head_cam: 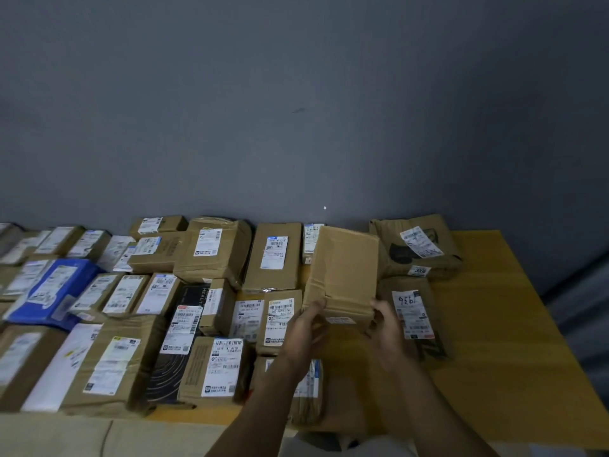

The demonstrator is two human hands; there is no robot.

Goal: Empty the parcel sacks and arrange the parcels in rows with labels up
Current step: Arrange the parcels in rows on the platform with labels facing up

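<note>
I hold a plain brown cardboard parcel [342, 275] above the table, its taped blank face toward me and no label showing on that face. My left hand [304, 328] grips its lower left corner and my right hand [387, 324] grips its lower right corner. Several labelled parcels lie in rows on the yellow table [494, 341], labels up. A brown bag parcel [413, 319] with a white label lies just right of my right hand.
A blue mailer [56, 288] lies at the left among the rows. A crumpled brown bag parcel [417, 249] sits at the back right. The grey wall [296, 110] runs behind the table. The table's right part shows bare yellow surface.
</note>
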